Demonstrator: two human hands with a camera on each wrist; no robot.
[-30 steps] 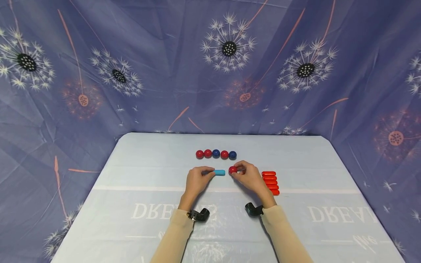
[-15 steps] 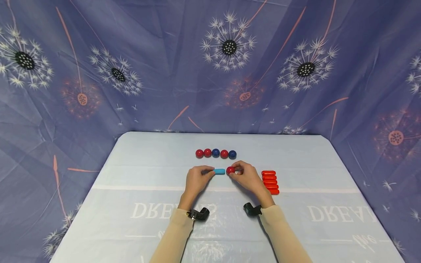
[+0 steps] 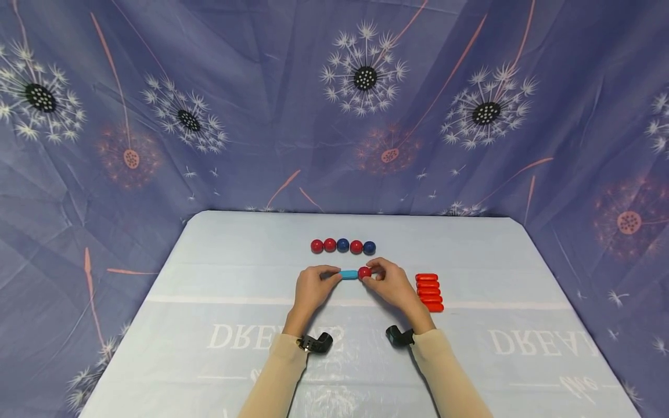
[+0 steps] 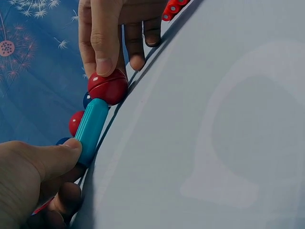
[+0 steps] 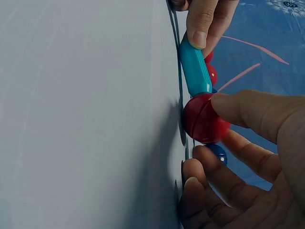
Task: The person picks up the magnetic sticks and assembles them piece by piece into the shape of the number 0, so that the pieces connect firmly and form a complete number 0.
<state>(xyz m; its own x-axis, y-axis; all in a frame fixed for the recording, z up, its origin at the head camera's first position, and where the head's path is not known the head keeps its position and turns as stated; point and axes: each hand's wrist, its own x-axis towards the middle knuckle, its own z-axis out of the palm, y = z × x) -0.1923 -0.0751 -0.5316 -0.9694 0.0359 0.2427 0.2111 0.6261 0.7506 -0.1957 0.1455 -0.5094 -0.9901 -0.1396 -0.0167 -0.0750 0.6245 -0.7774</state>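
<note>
Between thumb and fingers, my left hand (image 3: pixel 312 285) pinches the left end of a light-blue ribbed rod (image 3: pixel 348 274). My right hand (image 3: pixel 392 284) pinches a red ball (image 3: pixel 364 272) that meets the rod's right end. In the left wrist view the ball (image 4: pixel 108 87) sits against the tip of the rod (image 4: pixel 93 129), and a seam line runs across it. The right wrist view shows the same contact, with the right thumb (image 5: pixel 233 107) pressed on the ball (image 5: pixel 205 118).
Behind the hands, a row of red and blue balls (image 3: pixel 342 245) lies on the white-covered table (image 3: pixel 219 255). Several red rods (image 3: pixel 429 292) are stacked side by side to the right of my right hand. A patterned purple cloth (image 3: pixel 282 116) hangs behind the table.
My right hand has moved left with the red ball, closing the gap to the blue rod until they meet. The left hand and the rod have stayed nearly still.
</note>
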